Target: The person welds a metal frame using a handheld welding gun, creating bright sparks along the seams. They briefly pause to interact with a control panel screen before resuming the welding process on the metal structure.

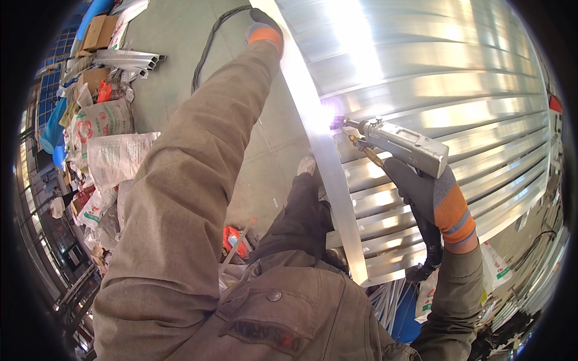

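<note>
Our right glove (424, 192) is black and grey, its orange cuff (453, 212) banded blue-grey; our sleeves (180, 180) are olive-brown. We see a silver-grey torch (412, 145) with a brass-coloured fitting (373, 157), a violet-white glow (330, 114), and silver slats (469, 114) striped with light.

this was a metalworking workshop, shown first by a large slatted metal panel (442, 78). at the panel's left edge, a welding torch (406, 144) met the metal in a white-violet glare (330, 114). left of the panel, a black cable (201, 63) lay on a smooth grey-green floor (165, 36); farther left of it were square metal tubes (127, 60), heaped plastic sacks (108, 120) and a cardboard box (99, 32).
</note>
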Demonstrator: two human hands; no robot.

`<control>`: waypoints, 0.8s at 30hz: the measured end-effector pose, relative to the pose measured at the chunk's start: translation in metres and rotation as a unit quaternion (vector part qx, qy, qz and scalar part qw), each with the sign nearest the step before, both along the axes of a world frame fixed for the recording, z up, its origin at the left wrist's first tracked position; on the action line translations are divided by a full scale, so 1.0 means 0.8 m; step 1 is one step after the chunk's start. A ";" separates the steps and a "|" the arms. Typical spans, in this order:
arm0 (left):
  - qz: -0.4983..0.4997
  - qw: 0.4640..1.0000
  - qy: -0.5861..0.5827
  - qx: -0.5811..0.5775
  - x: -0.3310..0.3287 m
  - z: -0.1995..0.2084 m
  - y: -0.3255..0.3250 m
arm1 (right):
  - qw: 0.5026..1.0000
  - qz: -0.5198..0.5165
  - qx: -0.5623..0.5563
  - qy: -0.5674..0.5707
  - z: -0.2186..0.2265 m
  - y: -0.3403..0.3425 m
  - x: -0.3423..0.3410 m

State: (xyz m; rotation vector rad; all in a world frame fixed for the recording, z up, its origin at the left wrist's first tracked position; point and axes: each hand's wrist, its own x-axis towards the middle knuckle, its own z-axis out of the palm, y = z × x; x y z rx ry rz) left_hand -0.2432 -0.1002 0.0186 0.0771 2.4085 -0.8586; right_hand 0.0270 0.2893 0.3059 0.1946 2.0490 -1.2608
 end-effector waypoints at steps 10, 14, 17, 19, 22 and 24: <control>0.036 0.999 -0.020 0.021 0.000 0.008 0.001 | 1.000 0.022 0.013 -0.007 -0.005 0.004 0.002; 0.179 0.979 -0.022 0.097 -0.012 -0.007 0.002 | 1.000 0.018 0.017 0.002 -0.004 0.003 0.004; 0.132 0.989 -0.009 0.064 -0.011 -0.016 -0.002 | 1.000 0.008 0.003 -0.006 -0.002 0.004 0.006; 0.070 0.997 0.003 0.024 -0.009 -0.017 -0.003 | 1.000 0.008 0.001 0.011 -0.003 0.003 0.007; 0.041 0.999 0.001 0.012 -0.008 -0.012 -0.004 | 1.000 0.022 0.018 0.000 -0.002 0.003 0.005; 0.016 0.999 -0.034 0.004 -0.009 -0.006 -0.004 | 0.999 0.022 0.023 -0.013 0.000 0.003 0.005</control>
